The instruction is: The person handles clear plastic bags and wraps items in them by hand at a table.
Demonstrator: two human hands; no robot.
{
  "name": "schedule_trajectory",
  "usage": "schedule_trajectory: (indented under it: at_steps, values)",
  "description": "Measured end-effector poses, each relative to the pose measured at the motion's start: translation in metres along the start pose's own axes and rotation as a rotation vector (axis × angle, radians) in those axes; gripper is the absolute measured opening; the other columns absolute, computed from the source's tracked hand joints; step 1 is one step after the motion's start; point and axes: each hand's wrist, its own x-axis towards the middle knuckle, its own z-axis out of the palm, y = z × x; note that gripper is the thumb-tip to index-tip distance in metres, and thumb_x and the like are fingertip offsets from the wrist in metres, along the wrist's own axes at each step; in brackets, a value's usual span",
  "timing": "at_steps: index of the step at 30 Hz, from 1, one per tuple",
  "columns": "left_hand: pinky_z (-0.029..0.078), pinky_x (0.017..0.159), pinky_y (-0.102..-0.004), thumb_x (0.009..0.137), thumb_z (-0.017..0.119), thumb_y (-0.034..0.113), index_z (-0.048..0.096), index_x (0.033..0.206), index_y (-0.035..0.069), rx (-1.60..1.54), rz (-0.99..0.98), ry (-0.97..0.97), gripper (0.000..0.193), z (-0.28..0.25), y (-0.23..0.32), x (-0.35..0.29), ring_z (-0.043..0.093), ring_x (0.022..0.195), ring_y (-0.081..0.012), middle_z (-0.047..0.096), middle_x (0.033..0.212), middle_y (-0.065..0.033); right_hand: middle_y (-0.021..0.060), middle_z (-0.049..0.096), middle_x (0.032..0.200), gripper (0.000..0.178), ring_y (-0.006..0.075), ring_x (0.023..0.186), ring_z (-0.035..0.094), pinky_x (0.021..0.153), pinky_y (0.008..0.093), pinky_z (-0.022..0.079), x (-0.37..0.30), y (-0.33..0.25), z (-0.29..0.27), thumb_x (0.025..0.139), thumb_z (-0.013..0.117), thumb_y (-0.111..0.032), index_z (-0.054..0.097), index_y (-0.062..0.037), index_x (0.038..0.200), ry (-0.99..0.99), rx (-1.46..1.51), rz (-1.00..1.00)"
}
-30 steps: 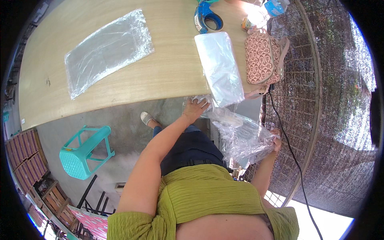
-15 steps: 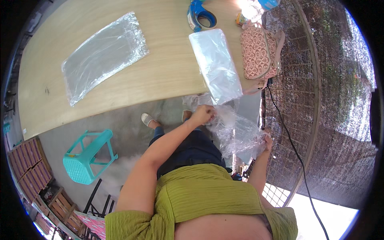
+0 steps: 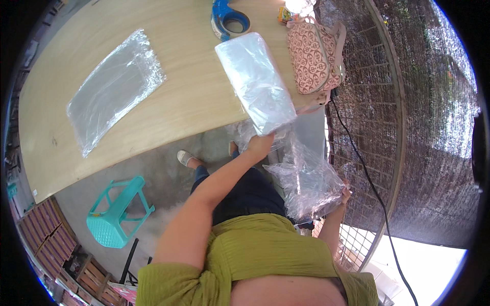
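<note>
A thick stack of clear plastic bags (image 3: pixel 258 81) lies on the table with its near end hanging over the edge. My left hand (image 3: pixel 260 146) is at that near end, its fingers closed on the plastic there, the fingertips partly hidden. Lower right, my right hand (image 3: pixel 345 195) grips the gathered end of a loose, crumpled clear plastic bag (image 3: pixel 309 181). This bag hangs in the air between my hands, below the table edge. On the table's left side a single clear plastic bag (image 3: pixel 116 92) lies flat, wrinkled along its right end.
Beyond the stack, a blue tape dispenser (image 3: pixel 227 21) stands on the wooden table (image 3: pixel 184 76). To the stack's right sits a pink patterned handbag (image 3: pixel 309 58). A turquoise stool (image 3: pixel 113 214) is on the floor at left. A black cable (image 3: pixel 370 178) runs down the mesh wall.
My left hand has moved from the loose bag to the stack's near end. The loose bag hangs more spread out from my right hand. The whole view has shifted slightly.
</note>
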Motion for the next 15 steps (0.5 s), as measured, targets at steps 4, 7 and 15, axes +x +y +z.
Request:
schedule_trajectory:
  at_steps: [4, 7, 15]
  values:
    - [0.051, 0.085, -0.0393, 0.088, 0.053, 0.016, 0.064, 0.105, 0.008, 0.043, -0.271, -0.086, 0.022, 0.014, -0.013, 0.008, 0.063, 0.098, -0.0346, 0.064, 0.109, -0.0233, 0.0132, 0.061, 0.094, 0.048, 0.0281, 0.080, 0.063, 0.070, 0.0401, 0.056, -0.008, 0.015, 0.027, 0.070, 0.071, -0.016, 0.054, -0.0050, 0.113, -0.081, 0.142, -0.016]
    - [0.048, 0.090, -0.0422, 0.090, 0.050, 0.023, 0.057, 0.120, 0.011, -0.062, -0.202, -0.419, 0.032, 0.020, -0.041, 0.030, 0.060, 0.103, -0.0378, 0.060, 0.116, -0.0252, 0.0124, 0.061, 0.093, 0.047, 0.0263, 0.078, 0.062, 0.068, 0.0385, 0.055, -0.002, 0.015, 0.042, 0.071, 0.071, -0.016, 0.054, -0.0051, 0.114, -0.075, 0.114, 0.005]
    - [0.037, 0.104, -0.0401, 0.100, 0.037, 0.044, 0.035, 0.140, -0.001, -0.276, -0.258, -0.376, 0.060, -0.003, 0.010, -0.010, 0.048, 0.124, -0.0295, 0.048, 0.137, -0.0166, 0.0102, 0.062, 0.091, 0.046, 0.0217, 0.073, 0.060, 0.064, 0.0340, 0.052, 0.024, 0.020, 0.089, 0.075, 0.070, -0.015, 0.055, -0.0052, 0.117, -0.030, -0.066, 0.022]
